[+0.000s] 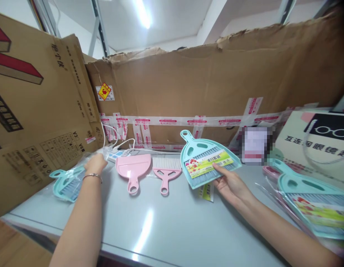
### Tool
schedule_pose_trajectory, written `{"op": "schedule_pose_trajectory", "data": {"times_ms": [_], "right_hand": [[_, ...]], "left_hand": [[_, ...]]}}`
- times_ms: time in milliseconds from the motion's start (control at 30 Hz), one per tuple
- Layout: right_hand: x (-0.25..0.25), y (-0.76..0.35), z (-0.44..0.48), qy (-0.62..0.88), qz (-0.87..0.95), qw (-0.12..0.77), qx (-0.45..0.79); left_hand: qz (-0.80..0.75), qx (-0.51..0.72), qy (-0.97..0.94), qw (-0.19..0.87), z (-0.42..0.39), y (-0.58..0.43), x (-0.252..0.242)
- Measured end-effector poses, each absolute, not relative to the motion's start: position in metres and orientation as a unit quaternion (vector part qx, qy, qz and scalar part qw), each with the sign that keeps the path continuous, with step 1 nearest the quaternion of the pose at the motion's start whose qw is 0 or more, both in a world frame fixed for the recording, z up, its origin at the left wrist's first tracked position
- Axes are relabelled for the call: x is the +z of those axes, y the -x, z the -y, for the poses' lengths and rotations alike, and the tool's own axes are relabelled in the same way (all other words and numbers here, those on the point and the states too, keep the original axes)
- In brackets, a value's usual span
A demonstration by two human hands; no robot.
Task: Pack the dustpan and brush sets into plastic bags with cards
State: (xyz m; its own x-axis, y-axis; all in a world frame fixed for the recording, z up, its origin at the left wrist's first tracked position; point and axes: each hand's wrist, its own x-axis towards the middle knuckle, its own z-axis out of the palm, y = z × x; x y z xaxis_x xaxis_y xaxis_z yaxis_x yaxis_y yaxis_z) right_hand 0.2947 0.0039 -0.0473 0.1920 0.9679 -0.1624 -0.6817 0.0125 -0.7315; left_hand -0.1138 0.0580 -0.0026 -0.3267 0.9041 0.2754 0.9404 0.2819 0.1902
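My right hand grips a teal dustpan by its lower edge. A brush with grey bristles lies nested in that dustpan, with a colourful printed label across it. At the left, my left hand is closed on a clear plastic bag. Another teal dustpan and brush set is inside this bag. Between my hands, a pink dustpan and a pink brush with white bristles lie side by side, handles towards me. A second label card shows below the held dustpan.
More packed teal dustpan sets lie at the right on the grey table. Cardboard walls stand behind and at the left. A power strip with white cables, a blurred-out device and a printed box line the back.
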Motion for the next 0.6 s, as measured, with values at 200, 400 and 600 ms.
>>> {"op": "schedule_pose_trajectory", "data": {"times_ms": [200, 400, 600], "right_hand": [[-0.038, -0.306, 0.002, 0.366, 0.211, 0.692, 0.585], [-0.037, -0.329, 0.005, 0.380, 0.198, 0.711, 0.558], [-0.039, -0.331, 0.002, 0.389, 0.195, 0.702, 0.564]], "left_hand": [[0.642, -0.203, 0.718, 0.174, -0.054, 0.058, 0.014], [0.443, -0.111, 0.887, 0.066, -0.053, -0.006, -0.016], [0.420, -0.070, 0.905, -0.016, -0.050, -0.016, -0.024]]}}
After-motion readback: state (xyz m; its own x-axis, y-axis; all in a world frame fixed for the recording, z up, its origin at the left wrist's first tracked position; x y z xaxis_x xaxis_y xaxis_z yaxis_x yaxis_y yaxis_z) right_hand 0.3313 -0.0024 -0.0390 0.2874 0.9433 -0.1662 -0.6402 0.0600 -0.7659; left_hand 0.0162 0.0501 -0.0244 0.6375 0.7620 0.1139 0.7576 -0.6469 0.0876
